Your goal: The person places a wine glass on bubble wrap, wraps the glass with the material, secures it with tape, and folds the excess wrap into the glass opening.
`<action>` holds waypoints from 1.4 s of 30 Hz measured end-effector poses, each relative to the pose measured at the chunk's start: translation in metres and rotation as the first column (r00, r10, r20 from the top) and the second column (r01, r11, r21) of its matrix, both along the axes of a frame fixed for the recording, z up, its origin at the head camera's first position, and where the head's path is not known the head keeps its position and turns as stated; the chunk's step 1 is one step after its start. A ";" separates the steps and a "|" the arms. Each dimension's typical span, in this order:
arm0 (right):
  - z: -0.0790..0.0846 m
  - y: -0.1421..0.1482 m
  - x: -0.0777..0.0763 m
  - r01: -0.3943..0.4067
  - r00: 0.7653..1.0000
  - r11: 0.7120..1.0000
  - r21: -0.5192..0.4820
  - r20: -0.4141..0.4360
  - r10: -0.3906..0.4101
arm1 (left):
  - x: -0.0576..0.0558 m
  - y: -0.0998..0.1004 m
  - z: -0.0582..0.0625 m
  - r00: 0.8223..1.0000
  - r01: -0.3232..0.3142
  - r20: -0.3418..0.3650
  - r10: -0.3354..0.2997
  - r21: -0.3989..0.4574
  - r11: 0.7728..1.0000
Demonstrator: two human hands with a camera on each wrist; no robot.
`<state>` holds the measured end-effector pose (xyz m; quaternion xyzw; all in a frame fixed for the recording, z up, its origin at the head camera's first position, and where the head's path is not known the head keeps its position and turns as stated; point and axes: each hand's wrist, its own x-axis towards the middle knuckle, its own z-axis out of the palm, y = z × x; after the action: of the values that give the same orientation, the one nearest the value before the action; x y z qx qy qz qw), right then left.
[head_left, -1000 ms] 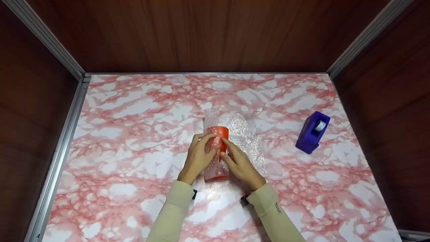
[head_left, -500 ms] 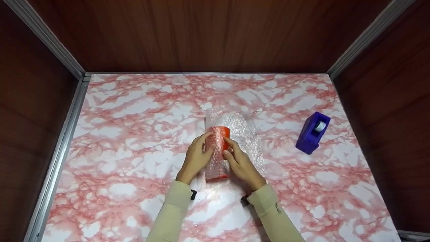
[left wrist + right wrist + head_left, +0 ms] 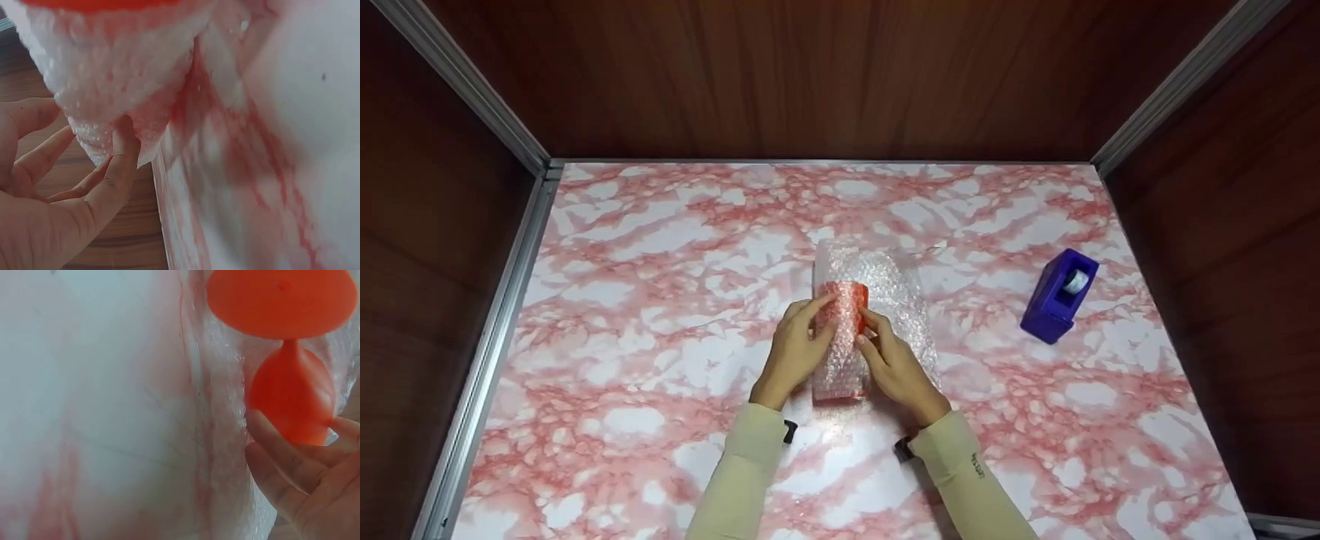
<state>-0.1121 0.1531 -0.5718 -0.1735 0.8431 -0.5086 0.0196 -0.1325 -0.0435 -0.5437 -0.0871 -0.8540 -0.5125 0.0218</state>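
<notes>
Dark wood panels (image 3: 825,82) enclose the table (image 3: 645,352) in front of you and at both sides; its top is red-and-white marbled.

The wrap (image 3: 896,300), clear bubble sheet, lies at mid-table. One layer is drawn over the goblet's left and top; the loose remainder spreads to the right and beyond the far end.

The orange goblet (image 3: 863,300) lies on its side within the wrap, between your hands. Its long axis runs away from you, nearly straight; the base (image 3: 281,304) points toward you and the bowl (image 3: 289,391) away. An uncovered strip shows along its right side.

The purple dispenser (image 3: 1050,300) stands well apart, to the right.

Your left hand (image 3: 795,352) is bent over the wrap on the goblet's left, fingers curled round the covered side. Your right hand (image 3: 901,367) is set narrow at the goblet's right, fingers curved about the bowl; whether it also pinches the wrap's edge cannot be told. Judged for the coming move, the governing relation is loose wrap to the goblet's right, across its axis, with your right hand nearer.

The tape (image 3: 1075,282) sits in the dispenser.
</notes>
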 end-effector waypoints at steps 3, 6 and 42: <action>0.000 0.002 -0.001 0.022 0.999 0.999 0.031 -0.031 -0.021 | 0.000 0.000 0.002 1.000 -0.013 0.009 0.013 -0.008 1.000; -0.001 0.003 -0.001 0.043 0.998 0.998 0.049 -0.052 -0.041 | -0.001 0.000 0.004 1.000 -0.019 -0.004 0.019 -0.005 1.000; 0.003 0.009 0.000 0.053 0.991 0.998 0.042 -0.126 -0.047 | 0.002 0.004 -0.003 0.999 0.025 0.045 -0.024 -0.026 0.999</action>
<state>-0.1116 0.1624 -0.5688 -0.1834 0.8579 -0.4780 -0.0421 -0.1310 -0.0391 -0.5469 -0.0863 -0.8599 -0.5031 -0.0046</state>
